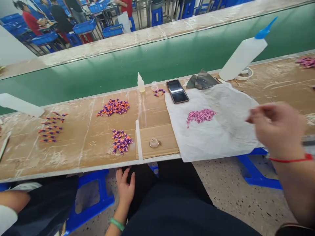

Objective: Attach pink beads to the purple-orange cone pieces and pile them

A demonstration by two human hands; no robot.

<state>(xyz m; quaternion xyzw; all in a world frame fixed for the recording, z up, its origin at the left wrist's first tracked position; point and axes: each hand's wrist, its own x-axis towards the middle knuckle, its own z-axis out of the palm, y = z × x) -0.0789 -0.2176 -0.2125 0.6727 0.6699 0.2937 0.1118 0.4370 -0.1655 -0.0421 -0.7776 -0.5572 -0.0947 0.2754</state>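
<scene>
Two hands show from where I stand: the right hand point(278, 127), raised by the white cloth point(197, 144), is blurred, its fingertips drawn narrow, and I can't tell whether they pinch anything; the left hand point(126, 188) rests on the thigh point(141, 178), fingers loosely spread, below the edge of the table point(98, 141). Tiny pink pieces point(201, 116) lie clustered on the cloth, hard to make out singly. A tape roll point(250, 73) is partly covered by the large white bottle point(242, 57), and a second bottle point(22, 105) is cut off at left, near purple-and-orange pieces point(51, 127) in rows. A phone point(177, 91) lies across the cloth's far left corner, close to some dark sheets point(206, 80). The little dropper bottle point(140, 83) seems to hold some pale liquid; the contents of the round clear dish point(154, 143) are unclear. Blue crates point(85, 27) stand beyond.
</scene>
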